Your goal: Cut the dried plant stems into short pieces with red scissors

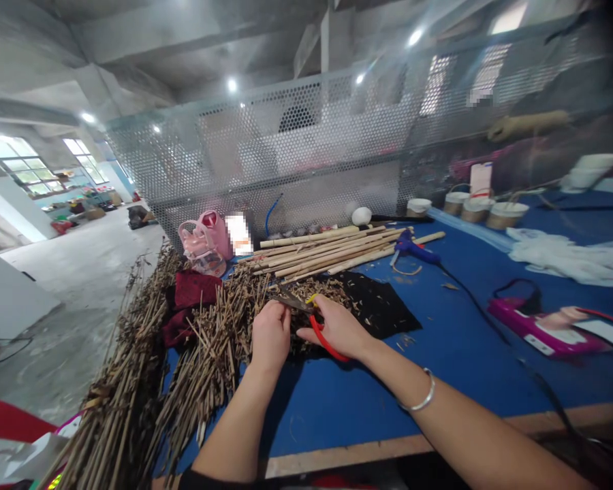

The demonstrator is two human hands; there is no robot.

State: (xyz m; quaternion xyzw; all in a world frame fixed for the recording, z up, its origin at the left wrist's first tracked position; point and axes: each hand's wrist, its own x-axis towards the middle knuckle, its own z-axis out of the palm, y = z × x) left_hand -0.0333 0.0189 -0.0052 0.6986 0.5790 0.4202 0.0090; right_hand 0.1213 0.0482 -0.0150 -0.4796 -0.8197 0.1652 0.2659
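Observation:
My right hand is closed round the red handles of a pair of scissors, whose blades point left toward my left hand. My left hand is closed on a thin dry twig that meets the blades. Both hands hover over a black cloth strewn with cut bits of stem, on a blue table. A heap of dry twigs lies just left of my left hand. A silver bangle circles my right wrist.
A bundle of pale bamboo sticks lies behind the hands, beside a blue-handled tool. A pink bag and dark red cloth sit at the left. A pink device with cable, white plastic and small tubs lie right. A perforated metal screen backs the table.

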